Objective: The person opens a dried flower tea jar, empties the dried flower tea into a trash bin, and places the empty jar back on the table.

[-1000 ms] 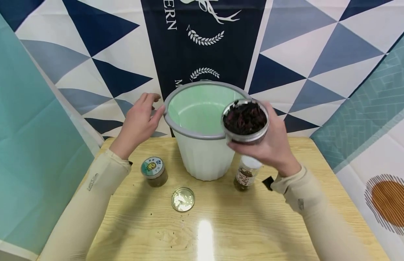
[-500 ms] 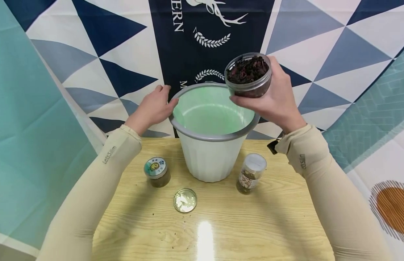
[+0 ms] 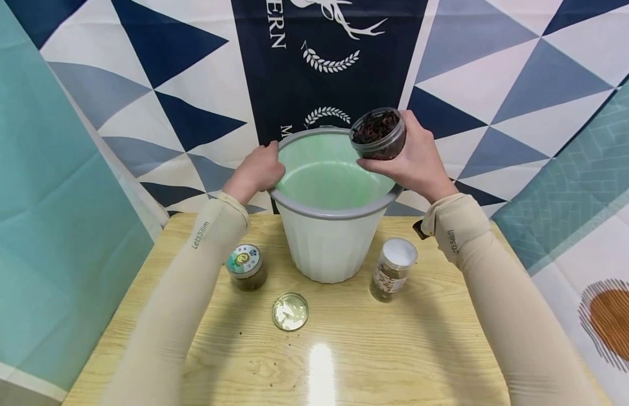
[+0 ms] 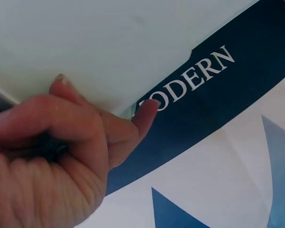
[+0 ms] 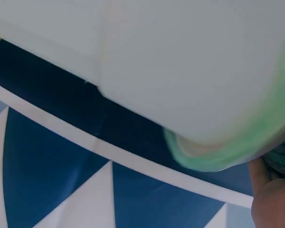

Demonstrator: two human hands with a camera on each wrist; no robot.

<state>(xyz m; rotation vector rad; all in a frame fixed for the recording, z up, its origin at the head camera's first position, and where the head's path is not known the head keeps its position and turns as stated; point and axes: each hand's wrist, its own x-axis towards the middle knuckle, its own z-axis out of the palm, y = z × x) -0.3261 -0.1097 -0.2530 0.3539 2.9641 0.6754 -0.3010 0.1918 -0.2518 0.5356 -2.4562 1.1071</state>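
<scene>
A white bucket (image 3: 326,251) with a grey rim and pale green inside stands at the back of the wooden table. My left hand (image 3: 258,169) grips its rim on the left; in the left wrist view the fingers (image 4: 80,121) curl at the bucket's outer wall. Over the right side of the rim, my right hand (image 3: 423,160) holds a clear open jar (image 3: 387,148) of dark reddish-brown dried petals (image 3: 376,126), tipped slightly toward the bucket. Only part of the right hand shows in the right wrist view, low at the right edge.
Left of the bucket is a small jar (image 3: 246,268) with a printed lid. A taller white-capped jar (image 3: 391,276) stands to the right. A clear round lid (image 3: 290,311) lies in front, near scattered dark crumbs (image 3: 273,369). Patterned cloth hangs behind.
My left hand has moved right and closed on the bucket's rim. The right hand first lifted the jar of petals, then lowered it back over the rim.
</scene>
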